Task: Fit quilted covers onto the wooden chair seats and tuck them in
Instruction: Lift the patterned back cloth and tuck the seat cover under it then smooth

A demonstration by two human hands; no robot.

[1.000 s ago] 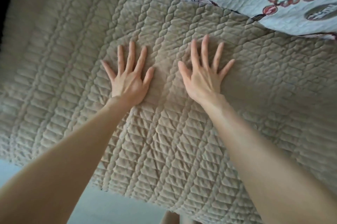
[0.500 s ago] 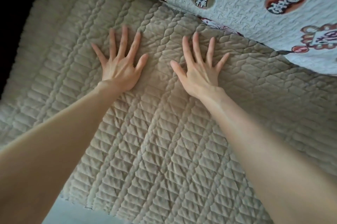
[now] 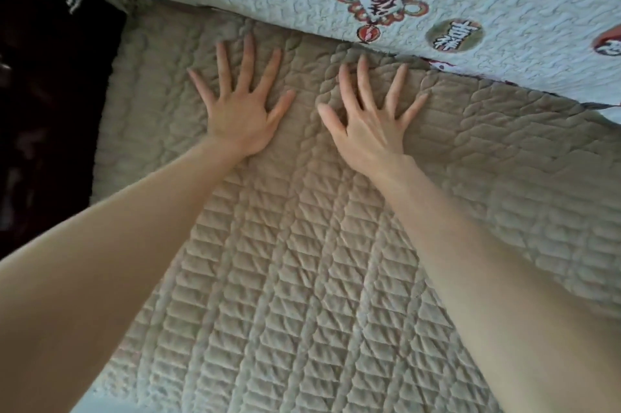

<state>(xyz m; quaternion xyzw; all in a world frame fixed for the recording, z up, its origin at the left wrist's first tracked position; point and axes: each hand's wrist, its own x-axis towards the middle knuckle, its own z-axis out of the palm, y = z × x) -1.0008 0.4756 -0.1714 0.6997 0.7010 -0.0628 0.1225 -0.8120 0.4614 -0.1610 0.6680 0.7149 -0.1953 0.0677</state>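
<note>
Beige quilted cover (image 3: 302,278) hides seat entirely, cut off right; ribs run near-to-far; left hand (image 3: 240,118) and right hand (image 3: 366,133) flat, fingers splayed, pressing it

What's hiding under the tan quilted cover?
Nothing shows: the tan cover hides whatever is beneath. On top, the left hand and right hand press flat.

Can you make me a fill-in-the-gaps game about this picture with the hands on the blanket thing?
1. The number of hands lying flat on the beige quilted cover is ____.
2. The left hand and the right hand have their fingers ____ apart, not curled.
3. The hand nearer the dark area at the picture's side is the ____ hand.

Missing words: two; spread; left.
</note>
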